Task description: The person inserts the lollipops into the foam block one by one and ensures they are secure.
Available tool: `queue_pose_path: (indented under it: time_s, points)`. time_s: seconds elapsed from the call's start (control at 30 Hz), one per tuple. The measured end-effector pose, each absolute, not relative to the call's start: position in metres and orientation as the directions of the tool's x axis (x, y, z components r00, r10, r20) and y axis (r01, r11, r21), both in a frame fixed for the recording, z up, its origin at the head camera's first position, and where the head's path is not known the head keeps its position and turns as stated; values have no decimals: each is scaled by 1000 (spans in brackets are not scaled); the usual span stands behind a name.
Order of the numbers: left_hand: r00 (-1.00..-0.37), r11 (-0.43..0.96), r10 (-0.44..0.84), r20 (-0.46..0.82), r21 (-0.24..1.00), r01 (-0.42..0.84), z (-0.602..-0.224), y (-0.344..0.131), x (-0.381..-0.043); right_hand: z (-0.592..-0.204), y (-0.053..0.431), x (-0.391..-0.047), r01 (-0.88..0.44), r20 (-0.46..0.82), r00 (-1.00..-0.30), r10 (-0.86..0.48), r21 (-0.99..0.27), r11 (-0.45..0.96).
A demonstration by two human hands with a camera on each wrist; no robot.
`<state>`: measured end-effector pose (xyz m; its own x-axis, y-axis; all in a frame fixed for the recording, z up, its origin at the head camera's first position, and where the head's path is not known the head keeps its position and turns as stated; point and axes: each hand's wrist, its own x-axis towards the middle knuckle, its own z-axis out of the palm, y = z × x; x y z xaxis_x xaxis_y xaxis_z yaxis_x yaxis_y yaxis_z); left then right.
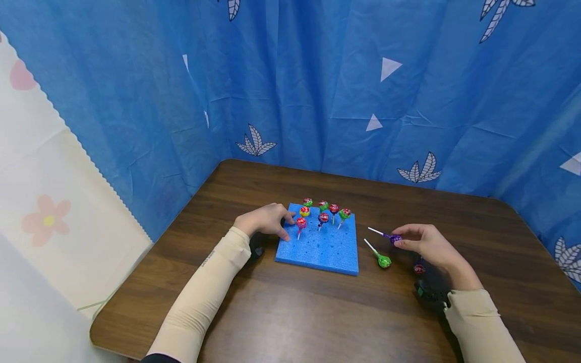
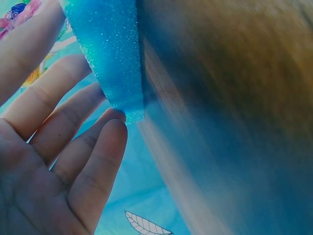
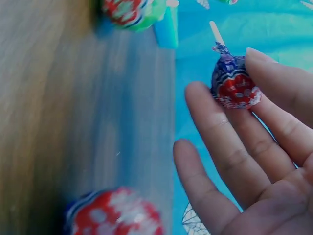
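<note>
My right hand (image 1: pixel 424 244) pinches a purple-wrapped lollipop (image 3: pixel 237 83) by its candy head between thumb and fingers. Its white stick points left in the head view, toward the blue foam board (image 1: pixel 324 252). My left hand (image 1: pixel 265 220) rests at the board's left edge, fingers fairly straight and touching the foam. Several wrapped lollipops stand upright in the board's far half, among them a pink one (image 1: pixel 301 223), a yellow one (image 1: pixel 304 212) and a green one (image 1: pixel 345 214). Small holes dot the board's near half.
A green lollipop (image 1: pixel 384 261) lies on the wooden table (image 1: pixel 336 312) right of the board. Another, dark red and purple (image 1: pixel 419 268), lies partly hidden beneath my right hand. Blue curtains (image 1: pixel 317 91) hang behind the table, a pale curtain (image 1: pixel 54 176) at left.
</note>
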<state>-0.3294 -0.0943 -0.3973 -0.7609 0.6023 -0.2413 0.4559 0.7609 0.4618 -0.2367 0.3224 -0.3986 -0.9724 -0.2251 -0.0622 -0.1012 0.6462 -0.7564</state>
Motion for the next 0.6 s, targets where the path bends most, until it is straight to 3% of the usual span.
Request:
queue_pose_path:
  time_s: [0.6]
  points:
    - [-762,762,602,-239,459,457,-398,-94,-329,-382,289,-236,-164,58,-977,-206,-822,545]
